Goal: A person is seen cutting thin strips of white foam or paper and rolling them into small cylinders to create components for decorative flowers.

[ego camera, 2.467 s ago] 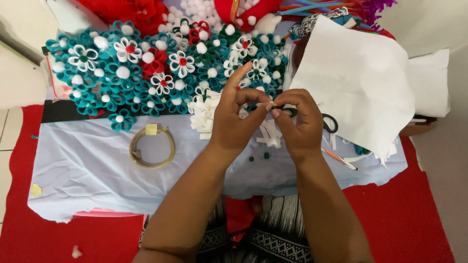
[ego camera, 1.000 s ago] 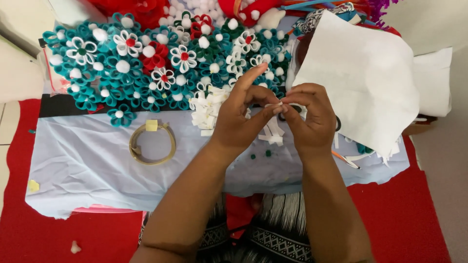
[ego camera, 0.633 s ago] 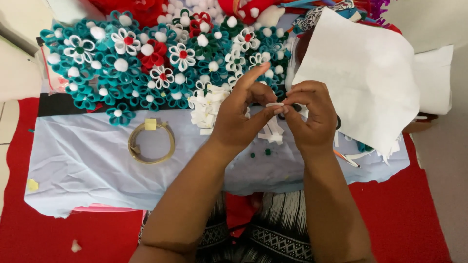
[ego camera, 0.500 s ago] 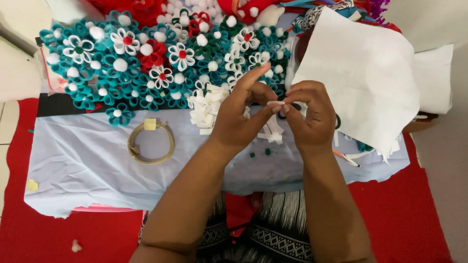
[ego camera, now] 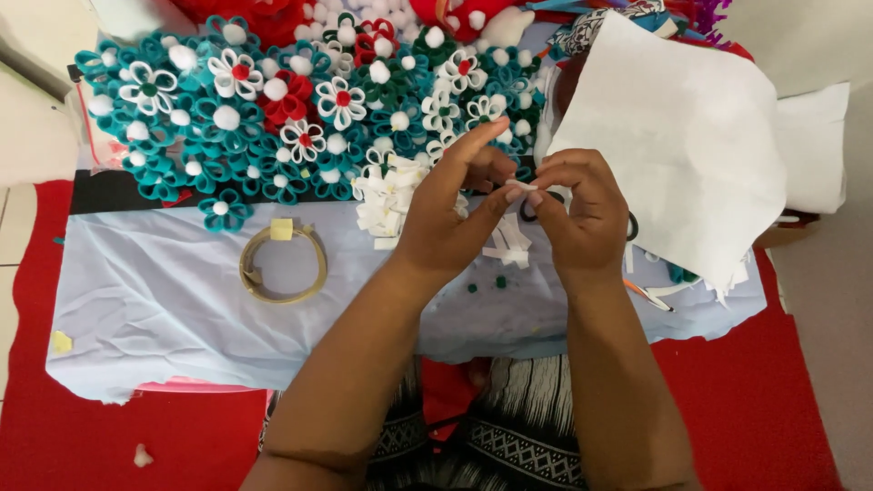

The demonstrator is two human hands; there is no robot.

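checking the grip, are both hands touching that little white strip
Touching. The head view shows the left hand and right hand pinching the white strip between their fingertips, no gap visible.

Piece: we saw a small white strip [ego camera: 521, 185], narrow and flat.
Pose: roughly level, held off the cloth.
Hold: pinched between fingertips of left hand [ego camera: 447, 211] and right hand [ego camera: 582, 211].
Place: we logged it just above a few loose white strips [ego camera: 506, 244] on the pale blue cloth [ego camera: 164, 300].
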